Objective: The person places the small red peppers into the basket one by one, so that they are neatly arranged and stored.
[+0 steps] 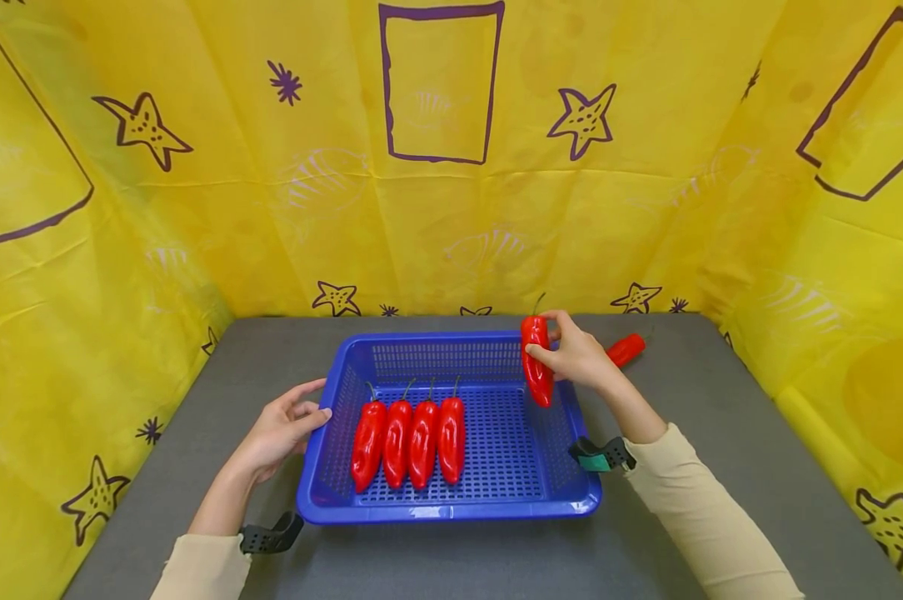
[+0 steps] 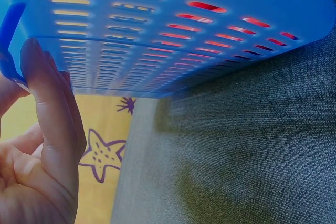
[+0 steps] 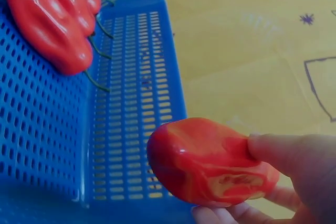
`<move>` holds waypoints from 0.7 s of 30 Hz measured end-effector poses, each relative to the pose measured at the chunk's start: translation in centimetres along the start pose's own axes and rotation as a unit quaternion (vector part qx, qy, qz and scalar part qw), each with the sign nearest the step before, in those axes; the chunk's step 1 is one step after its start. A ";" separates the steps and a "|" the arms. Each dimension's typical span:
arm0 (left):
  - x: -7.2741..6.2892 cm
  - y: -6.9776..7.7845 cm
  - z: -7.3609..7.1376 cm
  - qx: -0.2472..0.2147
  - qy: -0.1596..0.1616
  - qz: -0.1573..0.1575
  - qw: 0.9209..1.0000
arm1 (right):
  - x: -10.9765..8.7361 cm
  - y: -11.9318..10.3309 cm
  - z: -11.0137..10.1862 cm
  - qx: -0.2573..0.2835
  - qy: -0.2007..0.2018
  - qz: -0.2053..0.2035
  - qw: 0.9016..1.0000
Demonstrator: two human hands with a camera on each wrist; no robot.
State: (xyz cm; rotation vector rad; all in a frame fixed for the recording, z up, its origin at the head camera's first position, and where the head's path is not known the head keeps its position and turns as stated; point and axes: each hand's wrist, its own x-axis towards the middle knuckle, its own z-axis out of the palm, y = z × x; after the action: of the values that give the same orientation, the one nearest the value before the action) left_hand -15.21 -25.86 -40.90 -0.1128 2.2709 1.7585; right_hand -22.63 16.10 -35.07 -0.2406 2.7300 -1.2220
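My right hand (image 1: 577, 354) pinches a red pepper (image 1: 536, 358) between thumb and fingers, above the right back corner of a blue plastic basket (image 1: 451, 510). The pepper stands nearly upright, green stem at the top; in the right wrist view this pepper (image 3: 205, 161) appears blunt end first. Several more red peppers (image 1: 423, 442) lie side by side in the basket's left half, stems toward the back. At the basket's left side, my left hand (image 1: 282, 429) grips the rim, thumb over the edge and fingers along the outer wall (image 2: 157, 40).
Outside the basket, beyond my right wrist, another red pepper (image 1: 626, 349) lies on the grey table (image 1: 684, 383), partly hidden by the hand. A yellow cloth (image 1: 451, 217) with starfish drawings hangs behind the table and on both sides.
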 end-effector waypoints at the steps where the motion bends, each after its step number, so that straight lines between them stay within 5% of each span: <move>1: 0.0 0.0 0.0 0.000 0.000 0.000 1.000 | 0.0 -0.1 0.2 -0.002 -0.002 -0.002 1.000; 21: -0.1 -0.1 0.0 -0.002 0.002 0.001 1.000 | 0.6 -0.4 3.3 -0.005 -0.049 -0.002 0.999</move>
State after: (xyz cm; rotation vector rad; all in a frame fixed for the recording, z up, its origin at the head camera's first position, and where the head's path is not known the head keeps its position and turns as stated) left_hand -15.08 -25.86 -40.93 -0.1134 2.2716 1.7653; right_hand -22.56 13.35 -36.99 -0.2986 2.6538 -1.1666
